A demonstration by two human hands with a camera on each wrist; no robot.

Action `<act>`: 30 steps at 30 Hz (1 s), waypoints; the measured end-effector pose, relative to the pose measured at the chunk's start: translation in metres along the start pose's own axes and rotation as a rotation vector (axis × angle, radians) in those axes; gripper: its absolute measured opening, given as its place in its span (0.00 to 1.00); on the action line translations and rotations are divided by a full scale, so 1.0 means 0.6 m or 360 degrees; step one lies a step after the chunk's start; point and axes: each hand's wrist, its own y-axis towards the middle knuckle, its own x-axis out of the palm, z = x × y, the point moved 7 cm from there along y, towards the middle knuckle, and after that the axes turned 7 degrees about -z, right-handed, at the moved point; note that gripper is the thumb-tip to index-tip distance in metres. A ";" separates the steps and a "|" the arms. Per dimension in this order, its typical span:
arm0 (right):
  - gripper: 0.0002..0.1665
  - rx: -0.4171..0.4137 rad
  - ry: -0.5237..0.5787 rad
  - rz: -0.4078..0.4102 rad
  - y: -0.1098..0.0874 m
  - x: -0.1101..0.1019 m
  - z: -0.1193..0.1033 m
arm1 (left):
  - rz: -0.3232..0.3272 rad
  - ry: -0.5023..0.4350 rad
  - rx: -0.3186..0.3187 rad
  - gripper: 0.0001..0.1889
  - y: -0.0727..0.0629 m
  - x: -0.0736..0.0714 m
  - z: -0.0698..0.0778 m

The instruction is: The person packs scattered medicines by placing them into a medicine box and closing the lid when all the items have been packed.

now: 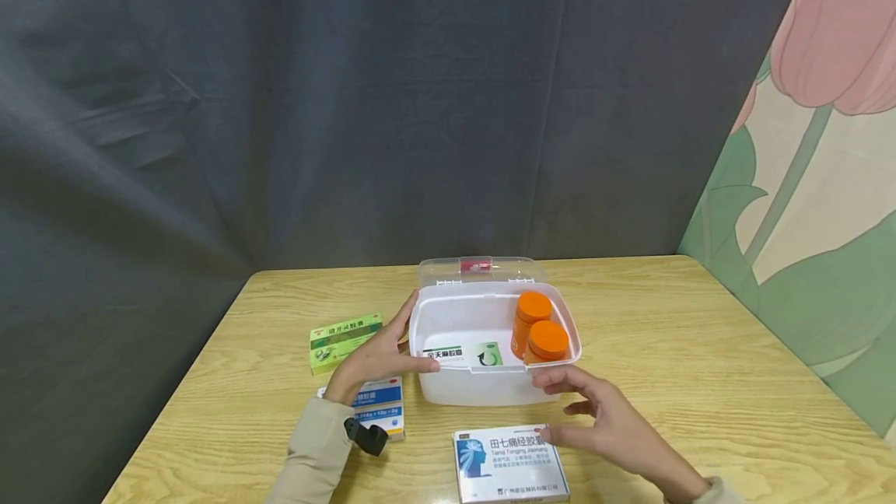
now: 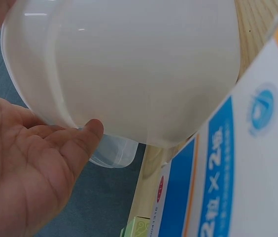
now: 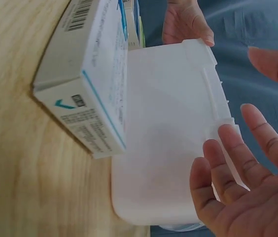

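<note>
A white plastic storage box stands in mid-table with its clear lid tipped back. Its left end is gripped by my left hand, the thumb over the front rim and the fingers along the side wall. Inside are two orange-capped bottles on the right and a white-and-green medicine carton at the front left. My right hand is at the front right corner with its fingers loosely spread and holds nothing. Close below it lies a white carton with a blue head picture.
A blue-and-white carton lies under the left wrist, partly covered by it. Farther back on the left is a green carton. A dark curtain hangs behind the wooden table.
</note>
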 end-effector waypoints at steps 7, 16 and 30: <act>0.28 0.0102 -0.0014 -0.0106 -0.006 0.010 0.022 | 0.0002 -0.0013 0.0012 0.61 0.000 -0.001 0.000; 0.32 0.0245 0.0065 -0.0123 -0.012 0.013 0.044 | -0.0001 -0.0021 0.0026 0.61 0.000 0.000 0.001; 0.34 0.0357 0.0128 -0.0180 -0.010 0.019 0.064 | 0.0009 0.0015 0.0043 0.60 0.000 0.000 0.001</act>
